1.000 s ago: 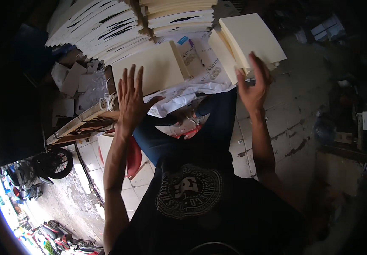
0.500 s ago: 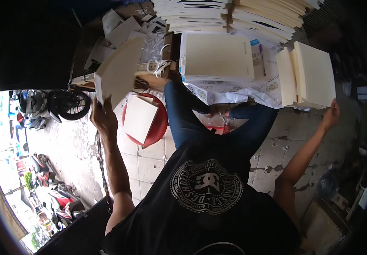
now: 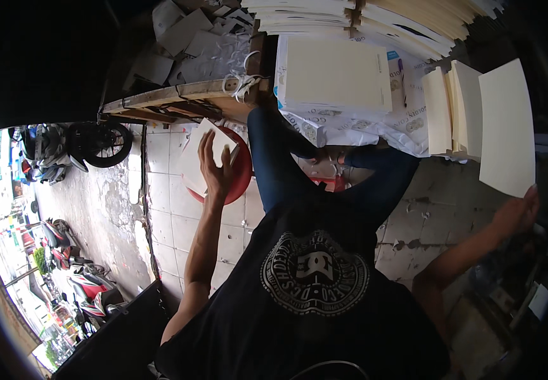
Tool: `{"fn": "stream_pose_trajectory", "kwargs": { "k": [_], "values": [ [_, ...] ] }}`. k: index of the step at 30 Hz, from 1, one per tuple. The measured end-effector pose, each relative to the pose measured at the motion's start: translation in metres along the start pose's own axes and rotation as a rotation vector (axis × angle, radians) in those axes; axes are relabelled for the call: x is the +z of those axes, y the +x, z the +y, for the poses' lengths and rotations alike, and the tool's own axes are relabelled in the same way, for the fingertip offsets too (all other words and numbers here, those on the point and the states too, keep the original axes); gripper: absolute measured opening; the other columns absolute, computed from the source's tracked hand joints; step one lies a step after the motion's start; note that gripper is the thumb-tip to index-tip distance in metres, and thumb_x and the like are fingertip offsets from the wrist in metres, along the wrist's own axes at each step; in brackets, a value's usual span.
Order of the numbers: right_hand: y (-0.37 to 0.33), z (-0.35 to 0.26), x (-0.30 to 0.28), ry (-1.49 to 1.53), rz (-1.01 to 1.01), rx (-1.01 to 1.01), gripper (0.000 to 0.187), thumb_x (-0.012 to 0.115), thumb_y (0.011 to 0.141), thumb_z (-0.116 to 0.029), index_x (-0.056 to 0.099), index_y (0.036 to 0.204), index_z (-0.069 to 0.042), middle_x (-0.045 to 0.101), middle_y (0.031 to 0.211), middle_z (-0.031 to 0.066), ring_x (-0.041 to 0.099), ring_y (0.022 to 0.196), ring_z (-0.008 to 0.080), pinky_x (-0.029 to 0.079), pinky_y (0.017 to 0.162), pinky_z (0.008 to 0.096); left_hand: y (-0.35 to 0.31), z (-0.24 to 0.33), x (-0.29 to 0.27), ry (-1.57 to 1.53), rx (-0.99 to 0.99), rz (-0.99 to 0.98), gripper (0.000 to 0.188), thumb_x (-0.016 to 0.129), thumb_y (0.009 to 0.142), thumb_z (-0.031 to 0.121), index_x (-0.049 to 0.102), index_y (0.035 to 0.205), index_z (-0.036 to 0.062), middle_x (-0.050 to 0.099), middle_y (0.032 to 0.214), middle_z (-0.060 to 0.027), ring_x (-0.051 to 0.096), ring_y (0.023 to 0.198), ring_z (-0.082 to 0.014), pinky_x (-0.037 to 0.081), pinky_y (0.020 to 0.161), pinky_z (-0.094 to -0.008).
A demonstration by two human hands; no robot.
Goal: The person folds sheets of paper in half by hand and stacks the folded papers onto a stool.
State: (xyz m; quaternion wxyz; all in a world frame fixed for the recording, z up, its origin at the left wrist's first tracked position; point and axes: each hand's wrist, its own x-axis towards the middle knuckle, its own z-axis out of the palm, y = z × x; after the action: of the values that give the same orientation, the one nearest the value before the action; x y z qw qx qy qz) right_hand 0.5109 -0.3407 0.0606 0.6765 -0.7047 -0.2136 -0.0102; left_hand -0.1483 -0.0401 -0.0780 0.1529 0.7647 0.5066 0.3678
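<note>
My left hand (image 3: 215, 166) lies over the cream sheets (image 3: 193, 166) on a round red stool (image 3: 241, 166), its fingers spread. At the far right, my right hand (image 3: 520, 212) pinches the lower corner of a cream sheet (image 3: 508, 126). That sheet stands away from the upright cream sheets (image 3: 467, 107) at the right end of the table. In the middle of the table lies a neat cream stack (image 3: 334, 73).
Tall paper piles (image 3: 407, 25) rise at the back of the table. A purple pen (image 3: 403, 85) lies beside the middle stack. White paper scraps (image 3: 213, 54) fill a wooden-edged bin (image 3: 179, 92) at the left. Motorbikes (image 3: 83, 145) stand outside on the left.
My left hand has let go of the cream sheets it held up and come right, over the stool. My right hand has drawn one sheet away to the right from the upright pile.
</note>
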Motion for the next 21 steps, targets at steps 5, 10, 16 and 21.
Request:
{"fn": "stream_pose_trajectory", "kwargs": {
  "k": [5, 10, 16, 21],
  "values": [
    [-0.166, -0.100, 0.148, -0.065, -0.345, -0.549, 0.011, 0.071, 0.088, -0.003, 0.064, 0.087, 0.006, 0.069, 0.080, 0.0155, 0.065, 0.074, 0.0204, 0.052, 0.068, 0.0319, 0.046, 0.210, 0.000, -0.489, 0.645, -0.033, 0.048, 0.074, 0.084, 0.028, 0.060, 0.122, 0.0021, 0.061, 0.130, -0.0170, 0.051, 0.130, -0.0389, 0.035, 0.112, -0.0508],
    [-0.223, -0.084, 0.188, 0.075, -0.666, -0.167, 0.006, 0.066, 0.089, 0.004, 0.065, 0.094, 0.008, 0.067, 0.084, 0.0104, 0.061, 0.078, 0.0116, 0.048, 0.071, 0.0240, 0.039, 0.249, 0.076, -0.491, 0.685, -0.285, 0.039, 0.076, 0.082, 0.023, 0.065, 0.116, 0.0074, 0.058, 0.085, -0.0037, 0.057, 0.075, -0.0221, 0.044, 0.070, -0.0378],
    [-0.264, -0.043, 0.198, 0.164, -0.744, 0.256, 0.022, 0.060, 0.098, -0.004, 0.062, 0.116, 0.009, 0.067, 0.101, 0.0083, 0.061, 0.090, 0.0075, 0.050, 0.078, 0.0210, 0.023, 0.207, 0.101, -0.486, 0.513, -0.288, 0.038, 0.075, 0.081, 0.010, 0.064, 0.118, 0.0058, 0.065, 0.089, -0.0066, 0.063, 0.074, -0.0237, 0.046, 0.065, -0.0361],
    [-0.282, -0.033, 0.231, 0.159, -0.744, 0.159, 0.016, 0.063, 0.096, -0.008, 0.066, 0.109, 0.001, 0.067, 0.083, 0.0024, 0.055, 0.076, 0.0011, 0.042, 0.061, 0.0187, 0.007, 0.199, 0.104, -0.458, 0.419, -0.148, 0.037, 0.077, 0.077, 0.005, 0.067, 0.113, 0.0051, 0.070, 0.097, -0.0064, 0.066, 0.080, -0.0226, 0.047, 0.069, -0.0355]
  ]
}}
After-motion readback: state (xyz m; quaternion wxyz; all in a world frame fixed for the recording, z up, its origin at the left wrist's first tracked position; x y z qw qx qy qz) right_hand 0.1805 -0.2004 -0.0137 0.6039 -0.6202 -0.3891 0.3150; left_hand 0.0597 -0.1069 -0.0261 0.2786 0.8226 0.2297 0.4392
